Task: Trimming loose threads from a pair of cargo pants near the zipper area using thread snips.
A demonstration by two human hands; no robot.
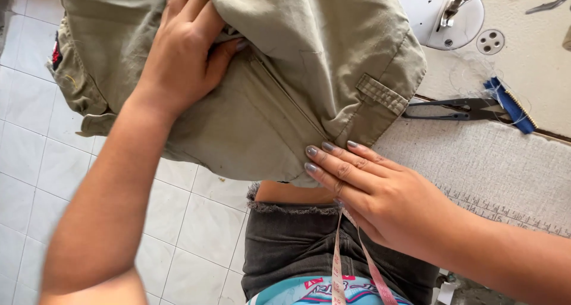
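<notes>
A pair of khaki trousers (279,73) lies bunched over the sewing table's edge and hangs above my lap. My left hand (187,43) grips a fold of the khaki fabric near the top, fingers closed around it. My right hand (375,192) pinches the lower hem edge of the trousers with its fingertips, just below a belt loop (382,94). A pink and white measuring tape (339,263) hangs down from under my right hand over my dark grey shorts (291,245).
Black thread snips (458,109) and a blue-handled tool (511,106) lie on the table at the right. A white sewing machine (443,13) stands at the top right. A printed ruler strip (511,213) runs along the textured table surface. White floor tiles (35,162) show at the left.
</notes>
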